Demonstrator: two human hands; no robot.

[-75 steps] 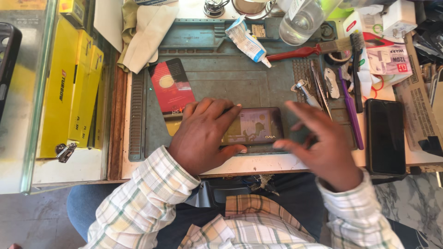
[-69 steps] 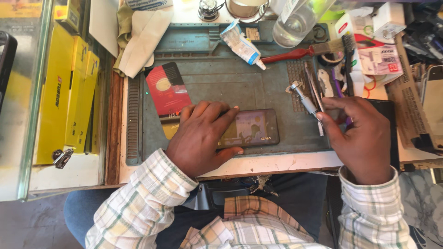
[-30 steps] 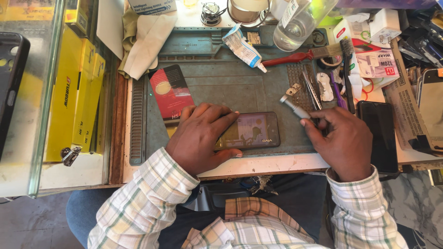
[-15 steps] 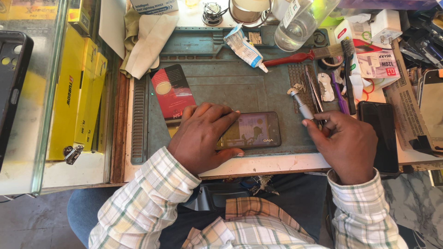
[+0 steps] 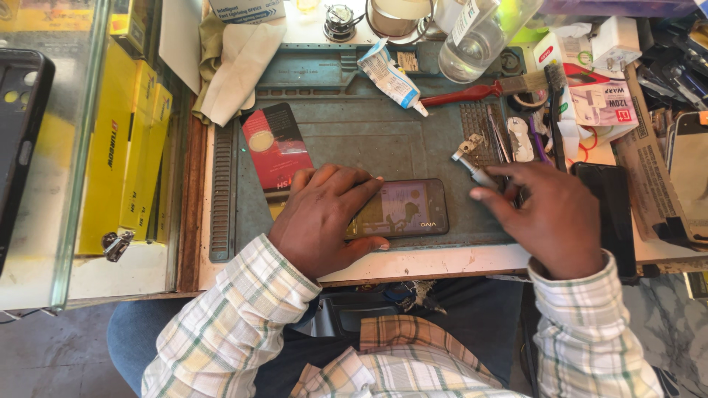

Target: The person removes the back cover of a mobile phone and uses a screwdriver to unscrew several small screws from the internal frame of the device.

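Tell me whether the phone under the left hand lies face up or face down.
Face down: the phone shows its glossy patterned back, lying flat on the grey mat.

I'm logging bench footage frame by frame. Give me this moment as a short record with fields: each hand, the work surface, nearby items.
left hand: left hand lies flat on the smartphone, pinning it down
right hand: right hand holds a thin metal tool beside the phone's right end
surface: grey-green repair mat
nearby: red card, glue tube, red-handled brush, clear bottle
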